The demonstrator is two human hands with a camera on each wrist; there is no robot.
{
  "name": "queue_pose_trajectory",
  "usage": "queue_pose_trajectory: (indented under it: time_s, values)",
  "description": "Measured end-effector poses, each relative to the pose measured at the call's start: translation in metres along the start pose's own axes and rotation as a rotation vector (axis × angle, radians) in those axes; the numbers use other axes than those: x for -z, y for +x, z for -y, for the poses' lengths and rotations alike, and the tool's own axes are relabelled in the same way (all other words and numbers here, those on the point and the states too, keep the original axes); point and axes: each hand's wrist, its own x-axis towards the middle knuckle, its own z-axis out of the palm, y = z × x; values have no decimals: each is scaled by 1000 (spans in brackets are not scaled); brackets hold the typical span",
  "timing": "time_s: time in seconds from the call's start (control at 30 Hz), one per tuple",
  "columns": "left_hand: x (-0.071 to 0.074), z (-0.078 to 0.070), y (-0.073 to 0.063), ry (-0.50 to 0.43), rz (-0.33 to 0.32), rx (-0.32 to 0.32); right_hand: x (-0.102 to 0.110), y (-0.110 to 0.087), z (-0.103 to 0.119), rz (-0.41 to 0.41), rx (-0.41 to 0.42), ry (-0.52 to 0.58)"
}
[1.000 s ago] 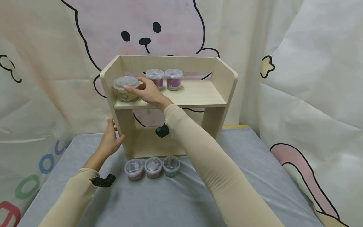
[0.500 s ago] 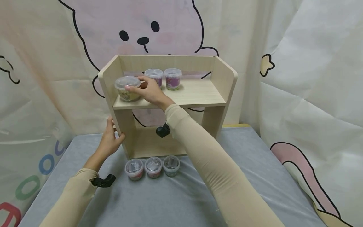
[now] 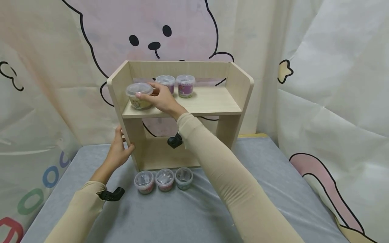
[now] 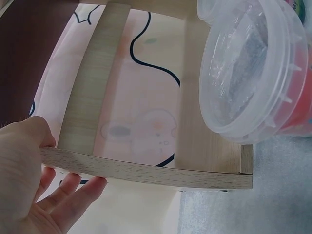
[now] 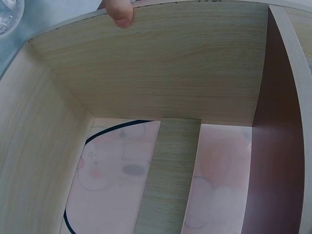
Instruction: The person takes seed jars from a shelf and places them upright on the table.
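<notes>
My right hand (image 3: 164, 99) holds a round clear-lidded plastic tub (image 3: 138, 97) with yellowish contents, thumb at its near side and fingers at its right. The tub is over the left end of the upper board of a small wooden shelf (image 3: 209, 99). Lower down, my left hand (image 3: 117, 152) grips the shelf's left side panel; in the left wrist view its thumb lies inside the panel's edge and the fingers outside. The right wrist view shows the left thumb (image 5: 119, 12) over that edge; the right hand itself is out of that picture.
Two purple-labelled tubs, one left (image 3: 165, 81) and one right (image 3: 185, 87), stand further back on the upper board. Three small lidded tubs (image 3: 144, 182) line up on the grey cloth (image 3: 170, 219) before the shelf. A printed curtain (image 3: 188, 27) hangs behind.
The yellowish tub has moved slightly to the right along the upper board in my right hand. My left hand keeps its grip on the side panel.
</notes>
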Motion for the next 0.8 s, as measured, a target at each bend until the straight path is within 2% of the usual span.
queue_pose_trajectory:
  time_s: [0.4, 0.53, 0.8]
  values:
    - [2, 0, -2, -16, -22, -11, -4, -2, 4, 8, 24, 34]
    - [0, -1, 0, -15, -10, -4, -1, -5, 7, 12, 7, 49]
    - [0, -3, -2, -26, 0, 32, 8, -14, 9, 38, -27, 4]
